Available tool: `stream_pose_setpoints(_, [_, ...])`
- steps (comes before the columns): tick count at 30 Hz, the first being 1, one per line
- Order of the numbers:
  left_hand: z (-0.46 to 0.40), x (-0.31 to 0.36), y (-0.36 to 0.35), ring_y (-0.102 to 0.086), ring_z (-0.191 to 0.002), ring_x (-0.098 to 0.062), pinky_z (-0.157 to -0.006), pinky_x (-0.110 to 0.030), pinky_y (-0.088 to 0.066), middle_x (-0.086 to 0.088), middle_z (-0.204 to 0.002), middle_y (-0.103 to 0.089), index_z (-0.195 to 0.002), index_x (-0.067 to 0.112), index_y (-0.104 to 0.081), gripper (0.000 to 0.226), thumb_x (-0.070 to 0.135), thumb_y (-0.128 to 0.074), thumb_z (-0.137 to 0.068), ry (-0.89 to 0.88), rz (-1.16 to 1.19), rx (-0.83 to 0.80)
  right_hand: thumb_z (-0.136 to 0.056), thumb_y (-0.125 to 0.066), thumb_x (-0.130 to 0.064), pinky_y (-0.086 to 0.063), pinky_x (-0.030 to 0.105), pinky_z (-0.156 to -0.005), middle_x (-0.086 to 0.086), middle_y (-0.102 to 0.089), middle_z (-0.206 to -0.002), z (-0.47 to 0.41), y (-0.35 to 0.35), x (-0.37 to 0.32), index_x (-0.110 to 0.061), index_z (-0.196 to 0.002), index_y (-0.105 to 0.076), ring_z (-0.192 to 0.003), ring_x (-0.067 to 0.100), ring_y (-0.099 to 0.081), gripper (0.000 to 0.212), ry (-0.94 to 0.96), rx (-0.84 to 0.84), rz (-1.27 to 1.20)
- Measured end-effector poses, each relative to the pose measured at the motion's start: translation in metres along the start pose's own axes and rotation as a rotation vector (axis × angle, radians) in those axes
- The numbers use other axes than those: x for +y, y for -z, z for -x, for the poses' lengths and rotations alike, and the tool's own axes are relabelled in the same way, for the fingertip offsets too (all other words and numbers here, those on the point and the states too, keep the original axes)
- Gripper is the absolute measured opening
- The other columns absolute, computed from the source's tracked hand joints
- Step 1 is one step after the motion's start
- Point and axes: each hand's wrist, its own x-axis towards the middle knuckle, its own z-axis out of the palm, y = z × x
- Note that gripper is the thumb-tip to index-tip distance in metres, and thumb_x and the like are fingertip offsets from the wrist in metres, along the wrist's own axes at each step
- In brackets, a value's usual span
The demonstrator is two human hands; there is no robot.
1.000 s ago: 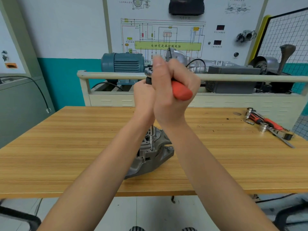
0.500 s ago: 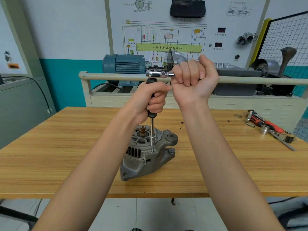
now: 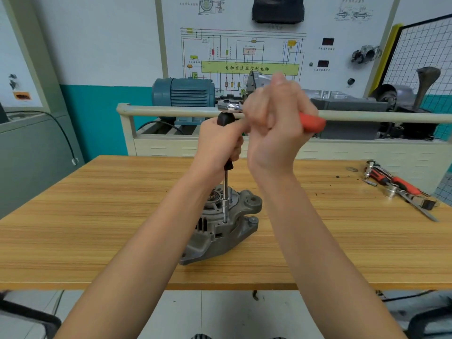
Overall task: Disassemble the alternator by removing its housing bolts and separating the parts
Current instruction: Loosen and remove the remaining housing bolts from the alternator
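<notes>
A grey alternator (image 3: 220,231) stands on the wooden table (image 3: 97,228), partly hidden behind my forearms. A long extension bar (image 3: 226,192) rises upright from a bolt on the alternator's top face. My left hand (image 3: 217,145) grips the bar's black upper part. On top of the bar sits a ratchet head (image 3: 228,106). My right hand (image 3: 276,118) grips the ratchet's red handle (image 3: 313,122), which points right. The right hand is motion-blurred.
A second red-handled ratchet (image 3: 396,183) with sockets and a file lies at the table's right end. Behind the table stands a beige railed bench (image 3: 171,111) with a blue motor (image 3: 183,92), a gearbox and a wiring-diagram board. Grey cabinet at left.
My right hand has swung the ratchet handle back and forth: toward me a second ago, away to the right half a second ago, now partway back. The left hand stayed on the bar.
</notes>
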Motion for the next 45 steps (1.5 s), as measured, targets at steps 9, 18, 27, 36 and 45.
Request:
stream_pose_setpoints(9, [-0.002, 0.006, 0.015, -0.02, -0.028, -0.005, -0.035, -0.016, -0.017, 0.008, -0.036, -0.027, -0.046, 0.019, -0.037, 0.04, 0.01, -0.056, -0.08, 0.158, 0.147, -0.515, -0.095, -0.035, -0.015, -0.015, 0.022, -0.037, -0.003, -0.02, -0.03, -0.035, 0.042, 0.01, -0.017, -0.034, -0.029, -0.033, 0.011, -0.008, 0.062, -0.6, 0.273, -0.849])
stream_pose_setpoints(18, [-0.001, 0.0, -0.008, -0.02, -0.034, -0.007, -0.036, -0.016, -0.018, 0.009, -0.039, -0.027, -0.055, 0.02, -0.032, 0.043, -0.001, -0.054, -0.086, 0.043, -0.007, 0.07, -0.089, -0.046, -0.008, -0.021, 0.026, -0.047, -0.007, -0.03, -0.038, -0.006, 0.007, 0.005, -0.023, -0.049, -0.041, -0.037, 0.011, -0.024, 0.043, -0.016, 0.017, -0.088])
stream_pose_setpoints(27, [-0.006, 0.001, 0.017, -0.024, -0.033, -0.008, -0.037, -0.017, -0.022, 0.006, -0.04, -0.031, -0.051, 0.017, -0.038, 0.041, 0.003, -0.056, -0.085, 0.101, 0.107, -0.38, -0.094, -0.034, -0.011, -0.021, 0.021, -0.044, -0.008, -0.024, -0.031, -0.023, 0.022, 0.002, -0.021, -0.033, -0.037, -0.035, 0.01, -0.014, 0.063, -0.295, 0.008, -0.388])
stream_pose_setpoints(36, [-0.005, 0.0, 0.011, -0.018, -0.029, -0.005, -0.035, -0.013, -0.018, 0.008, -0.036, -0.025, -0.043, 0.022, -0.036, 0.051, 0.005, -0.051, -0.089, 0.134, 0.086, -0.444, -0.096, -0.034, -0.014, -0.015, 0.022, -0.039, -0.004, -0.02, -0.031, -0.034, 0.043, 0.008, -0.018, -0.034, -0.03, -0.034, 0.012, -0.01, 0.063, -0.54, 0.28, -0.758])
stream_pose_setpoints(45, [-0.001, -0.006, -0.007, -0.021, -0.035, -0.008, -0.037, -0.018, -0.018, 0.009, -0.039, -0.029, -0.056, 0.019, -0.033, 0.039, -0.002, -0.052, -0.082, 0.052, -0.016, 0.046, -0.087, -0.042, -0.002, -0.02, 0.028, -0.049, -0.004, -0.027, -0.042, -0.003, 0.002, 0.002, -0.021, -0.05, -0.04, -0.039, 0.012, -0.022, 0.042, 0.003, 0.011, -0.033])
